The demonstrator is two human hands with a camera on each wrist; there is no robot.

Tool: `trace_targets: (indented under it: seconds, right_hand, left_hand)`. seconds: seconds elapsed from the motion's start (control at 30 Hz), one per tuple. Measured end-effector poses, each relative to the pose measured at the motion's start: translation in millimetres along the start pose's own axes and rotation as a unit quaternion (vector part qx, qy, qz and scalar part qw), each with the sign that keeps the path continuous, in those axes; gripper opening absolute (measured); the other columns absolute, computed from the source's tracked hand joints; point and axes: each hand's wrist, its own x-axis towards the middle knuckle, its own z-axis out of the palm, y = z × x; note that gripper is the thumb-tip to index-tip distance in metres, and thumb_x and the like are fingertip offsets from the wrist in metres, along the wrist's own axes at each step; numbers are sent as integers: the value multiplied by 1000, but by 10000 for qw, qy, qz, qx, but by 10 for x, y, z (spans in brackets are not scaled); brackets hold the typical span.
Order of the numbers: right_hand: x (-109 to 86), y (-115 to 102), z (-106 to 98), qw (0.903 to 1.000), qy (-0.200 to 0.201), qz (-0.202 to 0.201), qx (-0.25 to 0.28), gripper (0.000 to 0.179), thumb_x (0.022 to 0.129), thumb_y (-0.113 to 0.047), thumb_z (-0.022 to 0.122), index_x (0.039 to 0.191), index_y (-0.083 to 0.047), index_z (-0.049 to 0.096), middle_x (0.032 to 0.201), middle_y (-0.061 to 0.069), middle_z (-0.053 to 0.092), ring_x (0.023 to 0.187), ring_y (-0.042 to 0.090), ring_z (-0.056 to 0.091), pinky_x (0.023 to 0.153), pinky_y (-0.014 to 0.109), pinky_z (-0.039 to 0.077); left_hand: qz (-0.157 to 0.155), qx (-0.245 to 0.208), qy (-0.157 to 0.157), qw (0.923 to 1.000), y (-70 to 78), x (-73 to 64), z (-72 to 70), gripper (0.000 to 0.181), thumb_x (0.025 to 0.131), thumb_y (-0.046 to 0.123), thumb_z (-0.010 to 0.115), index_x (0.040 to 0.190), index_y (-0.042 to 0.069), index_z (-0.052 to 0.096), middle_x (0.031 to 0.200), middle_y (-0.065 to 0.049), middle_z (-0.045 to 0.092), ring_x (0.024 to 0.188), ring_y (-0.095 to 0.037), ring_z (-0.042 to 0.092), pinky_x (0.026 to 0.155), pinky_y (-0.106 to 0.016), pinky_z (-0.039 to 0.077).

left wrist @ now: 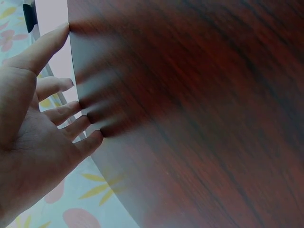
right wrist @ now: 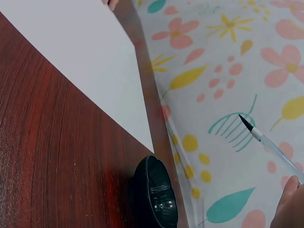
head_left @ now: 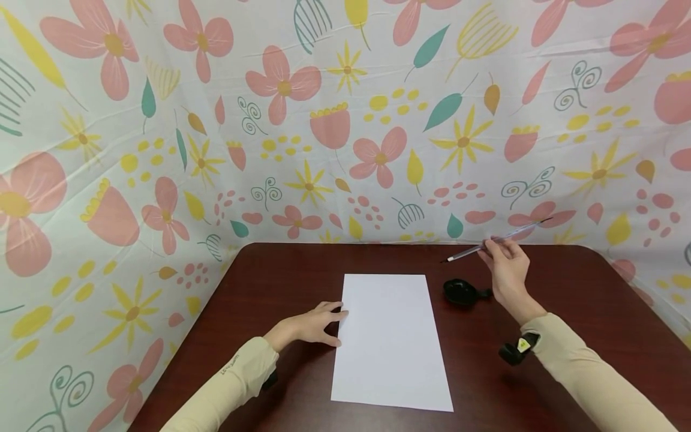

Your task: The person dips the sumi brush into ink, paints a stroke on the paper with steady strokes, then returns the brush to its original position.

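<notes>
The right hand [head_left: 507,273] pinches a brush [right wrist: 257,133], its far end only in the head view; left hand [head_left: 310,324] spread at the paper's [head_left: 391,345] edge.

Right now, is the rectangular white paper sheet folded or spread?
Spread: the white paper sheet lies flat on the dark-red wood-grain table, all four corners showing.

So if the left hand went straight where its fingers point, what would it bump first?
The paper: the left hand has its fingertips right at the sheet's left edge. Past the sheet, the bowl looks roughly in line, though the hand's height is hard to judge.
</notes>
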Motion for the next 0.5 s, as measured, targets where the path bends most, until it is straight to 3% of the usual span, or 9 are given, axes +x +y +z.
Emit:
trace_targets:
  seconds: [0.33, 0.5]
  right_hand:
    - [-44, 24, 89, 9996, 78, 100, 254, 10, 84, 9, 56, 93, 5, 54, 82, 7, 67, 75, 15, 66, 67, 27, 54]
    - [-52, 33, 145, 9998, 99, 132, 138, 10, 85, 7, 56, 94, 5, 55, 81, 7, 67, 73, 15, 66, 68, 26, 54]
  left_hand:
    - [141, -15, 46, 9999, -21, -9, 2, 73, 84, 39, 64, 143, 11, 32, 152, -10, 18, 138, -26, 18, 102, -41, 35]
    - [161, -102, 42, 9998, -16, -7, 1, 73, 84, 38, 64, 143, 10, 31, 152, -11, 18, 139, -28, 17, 102, -43, 34]
